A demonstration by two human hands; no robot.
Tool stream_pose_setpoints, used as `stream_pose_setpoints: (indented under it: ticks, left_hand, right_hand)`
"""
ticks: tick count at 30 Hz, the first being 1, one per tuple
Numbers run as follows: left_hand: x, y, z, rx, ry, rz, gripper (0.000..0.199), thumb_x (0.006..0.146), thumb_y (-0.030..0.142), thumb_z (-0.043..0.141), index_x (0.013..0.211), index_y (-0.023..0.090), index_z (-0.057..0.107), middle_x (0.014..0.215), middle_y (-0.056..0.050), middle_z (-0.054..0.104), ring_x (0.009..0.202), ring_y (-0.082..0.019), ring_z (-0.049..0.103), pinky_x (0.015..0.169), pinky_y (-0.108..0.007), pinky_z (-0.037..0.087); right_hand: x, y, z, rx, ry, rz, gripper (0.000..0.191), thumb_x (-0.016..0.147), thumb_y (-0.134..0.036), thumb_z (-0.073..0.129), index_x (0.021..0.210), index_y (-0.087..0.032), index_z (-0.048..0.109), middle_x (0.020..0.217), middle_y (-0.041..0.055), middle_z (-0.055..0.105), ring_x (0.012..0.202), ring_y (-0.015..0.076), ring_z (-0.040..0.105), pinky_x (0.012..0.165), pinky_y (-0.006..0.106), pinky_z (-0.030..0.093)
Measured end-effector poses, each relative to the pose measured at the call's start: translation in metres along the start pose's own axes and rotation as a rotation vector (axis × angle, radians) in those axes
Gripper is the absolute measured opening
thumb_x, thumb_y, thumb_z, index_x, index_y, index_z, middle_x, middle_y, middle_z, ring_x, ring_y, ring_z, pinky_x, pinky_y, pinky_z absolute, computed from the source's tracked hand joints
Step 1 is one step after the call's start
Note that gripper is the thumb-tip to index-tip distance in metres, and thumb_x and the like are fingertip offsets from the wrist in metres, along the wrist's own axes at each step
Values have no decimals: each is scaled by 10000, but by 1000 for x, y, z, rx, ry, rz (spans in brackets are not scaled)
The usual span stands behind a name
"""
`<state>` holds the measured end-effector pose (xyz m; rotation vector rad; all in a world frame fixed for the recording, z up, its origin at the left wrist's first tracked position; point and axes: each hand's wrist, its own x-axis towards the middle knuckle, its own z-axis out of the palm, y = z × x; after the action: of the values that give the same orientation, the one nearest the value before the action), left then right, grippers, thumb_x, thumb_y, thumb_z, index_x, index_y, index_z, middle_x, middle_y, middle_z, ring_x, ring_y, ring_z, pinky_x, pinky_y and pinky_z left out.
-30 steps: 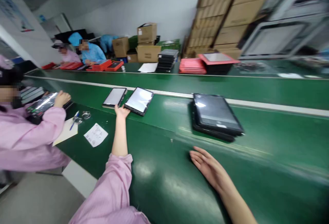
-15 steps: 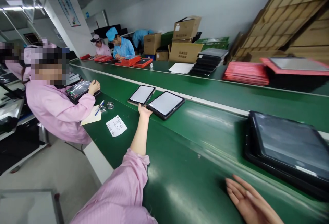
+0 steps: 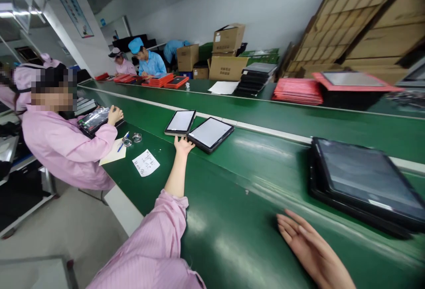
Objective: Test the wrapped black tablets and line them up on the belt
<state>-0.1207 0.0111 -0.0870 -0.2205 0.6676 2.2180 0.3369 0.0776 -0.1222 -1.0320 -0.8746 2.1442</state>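
Note:
My left hand [image 3: 183, 145] reaches far across the green bench, palm up with fingers spread. Its fingertips are at the near edges of two tablets with lit white screens, a left tablet [image 3: 181, 121] and a right tablet [image 3: 210, 132]; whether they touch is hard to tell. Those tablets lie side by side, their corners almost meeting. Lower right, my right hand [image 3: 307, 247] hovers over the bench with fingers stretched out and nothing in them. Beyond it, a dark-screened tablet [image 3: 368, 176] rests on another black device.
A handwritten note [image 3: 146, 163] and metal rings [image 3: 137, 137] lie left of my arm. A co-worker in pink [image 3: 66, 143] handles a wrapped device there. Along the back stand a stack of black devices [image 3: 254, 81], red sleeves [image 3: 297, 91] and cartons [image 3: 227, 67].
The view has swung slightly to the right. My left fingers have spread more beside the tablets. My right hand has moved a little up and left in the picture, still open.

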Motion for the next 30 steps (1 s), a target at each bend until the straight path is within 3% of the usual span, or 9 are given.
stream_pose_setpoints:
  ticks: [5,9,13,15,18,22,26,28,30]
  left_hand:
    - [-28,-36,11,26,-139,-140,464,921,566,400,969,170,638,1088,-163,681,1017,-298,643,832,-432,511]
    - [-63,-89,17,65,-247,-287,385,870,464,494,1002,146,667,1177,-176,677,1141,-326,618,978,-487,473]
    - [-99,-141,18,122,-281,-436,162,805,300,529,818,192,649,1024,-110,707,1136,-287,622,1088,-488,389]
    - [-119,-161,16,138,-315,-505,122,786,240,518,766,201,632,970,-85,706,1136,-254,624,1119,-460,363]
    - [-154,-180,9,150,-375,-610,172,776,180,496,823,195,661,972,-69,707,1182,-224,604,1140,-434,341]
    - [-206,-184,-16,219,-457,-772,189,743,140,529,839,170,689,1106,-93,698,1274,-254,560,1145,-424,320]
    - [-254,-163,-50,274,-582,-888,78,738,146,634,685,200,653,1213,-60,681,1327,-294,538,1153,-430,278]
    - [-273,-148,-66,304,-627,-937,106,745,175,664,820,240,702,1293,-51,654,1346,-299,525,1162,-443,248]
    - [-287,-131,-83,350,-665,-974,338,746,184,670,1060,307,696,1386,-49,607,1368,-296,505,1174,-461,216]
  right_hand:
    - [2,-1,0,27,-74,-23,400,625,-337,821,1010,-248,763,989,134,772,875,234,738,800,317,623]
    - [5,1,-2,26,-142,-50,408,658,-344,821,1048,-249,750,1012,122,771,887,225,739,807,318,616]
    - [6,0,-4,35,-173,-124,408,678,-350,812,1062,-239,734,999,109,769,907,224,734,843,341,598]
    - [4,-4,-6,35,-117,-220,406,672,-345,810,1052,-231,723,966,94,765,878,214,731,835,346,592]
    - [-2,-17,-12,27,93,-400,402,652,-344,817,1015,-221,695,908,50,747,829,179,716,812,316,582]
    - [-18,-27,-16,-62,292,-420,372,697,-446,775,961,-223,639,826,15,708,779,179,706,765,322,588]
    - [-57,-9,-16,-155,309,-296,457,759,-609,686,997,-225,615,744,6,669,575,173,625,552,313,561]
    - [-85,7,-15,-139,271,-240,543,742,-682,672,996,-204,634,663,9,648,493,171,570,473,306,513]
    - [-116,26,-14,-102,219,-180,620,726,-740,662,1010,-189,656,622,20,647,474,187,572,464,317,500]
